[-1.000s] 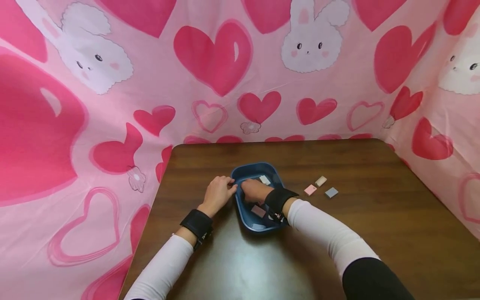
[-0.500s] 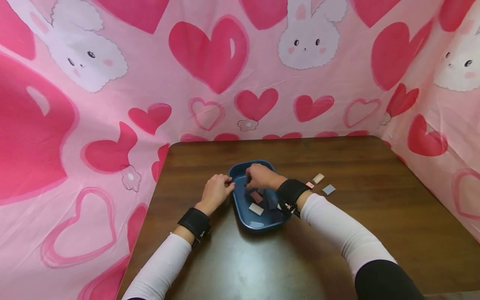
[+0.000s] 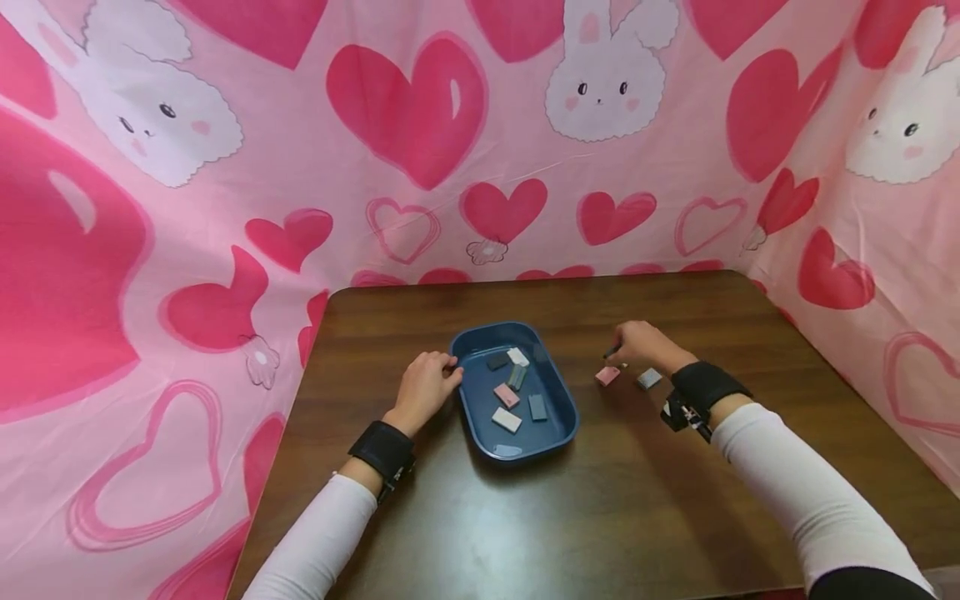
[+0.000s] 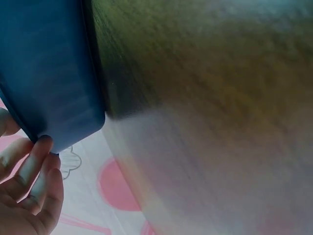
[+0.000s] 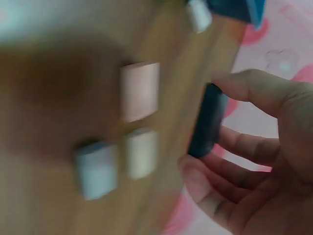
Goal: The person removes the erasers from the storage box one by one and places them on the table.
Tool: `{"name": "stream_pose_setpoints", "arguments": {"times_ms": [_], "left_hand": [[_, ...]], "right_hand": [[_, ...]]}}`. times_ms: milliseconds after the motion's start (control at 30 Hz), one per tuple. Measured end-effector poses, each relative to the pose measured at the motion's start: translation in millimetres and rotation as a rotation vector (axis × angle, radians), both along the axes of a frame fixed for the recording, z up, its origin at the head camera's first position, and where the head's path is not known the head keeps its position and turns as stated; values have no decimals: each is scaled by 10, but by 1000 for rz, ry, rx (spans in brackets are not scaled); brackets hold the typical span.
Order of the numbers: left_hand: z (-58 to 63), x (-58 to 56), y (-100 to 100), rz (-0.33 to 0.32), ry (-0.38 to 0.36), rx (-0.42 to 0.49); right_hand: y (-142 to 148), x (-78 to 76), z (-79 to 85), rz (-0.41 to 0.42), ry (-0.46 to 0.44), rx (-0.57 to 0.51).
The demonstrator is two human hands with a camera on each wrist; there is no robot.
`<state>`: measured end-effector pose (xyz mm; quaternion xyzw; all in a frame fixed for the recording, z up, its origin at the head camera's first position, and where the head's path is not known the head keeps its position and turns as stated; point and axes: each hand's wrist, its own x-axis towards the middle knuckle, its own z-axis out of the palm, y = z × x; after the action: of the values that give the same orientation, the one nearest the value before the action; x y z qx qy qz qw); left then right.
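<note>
My left hand (image 3: 427,385) grips the left rim of a blue rectangular tray (image 3: 555,432), its fingertips and thumb meeting at the edge. In the right wrist view, a dark rectangular block (image 5: 209,120) is pinched between the thumb and fingers of my right hand (image 3: 647,343). That hand is over the table, right of the tray. Below it lie a pink block (image 3: 607,377), a grey block (image 3: 648,379) and a cream block (image 5: 142,154), the last mostly hidden by the hand in the head view.
Inside the tray lie several small blocks, among them a white block (image 3: 507,419), a pink one (image 3: 506,395) and a blue-grey one (image 3: 537,407). A brown wooden table (image 3: 465,525) carries everything. Pink heart-patterned cloth (image 3: 420,242) hangs behind and at the sides.
My right hand has come out of the tray and moved right, over the loose blocks, with the dark block in its fingers. My left hand stays at the tray's rim.
</note>
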<state>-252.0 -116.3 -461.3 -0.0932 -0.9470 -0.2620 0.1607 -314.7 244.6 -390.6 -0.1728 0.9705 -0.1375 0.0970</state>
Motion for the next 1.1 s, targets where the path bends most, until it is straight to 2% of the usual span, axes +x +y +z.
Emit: {"name": "stream_pose_setpoints", "arguments": {"times_ms": [133,200,333,467,567,667,800,967,1100], "left_hand": [[-25,14,18,-1,-2,3],[-36,17,19,2,0,2],[-38,24,9,0,11,8],[-40,21,-8,4,27,13],[-28,18,-7,7,22,11],[1,13,5,0,-20,13],[49,-8,20,11,-88,7],[95,-15,19,20,-117,0],[107,-15,50,8,-105,-19]], "right_hand": [[288,159,-253,-49,-138,24],[367,236,-376,-68,-172,21],[446,345,-561,-102,-140,8],[444,376,-606,-84,-70,-2],[422,358,-549,-60,-77,13],[381,311,-426,-57,-87,17],[192,185,-176,-60,-20,7],[-350,8,94,0,90,-15],[-861,-13,182,51,51,-65]]}}
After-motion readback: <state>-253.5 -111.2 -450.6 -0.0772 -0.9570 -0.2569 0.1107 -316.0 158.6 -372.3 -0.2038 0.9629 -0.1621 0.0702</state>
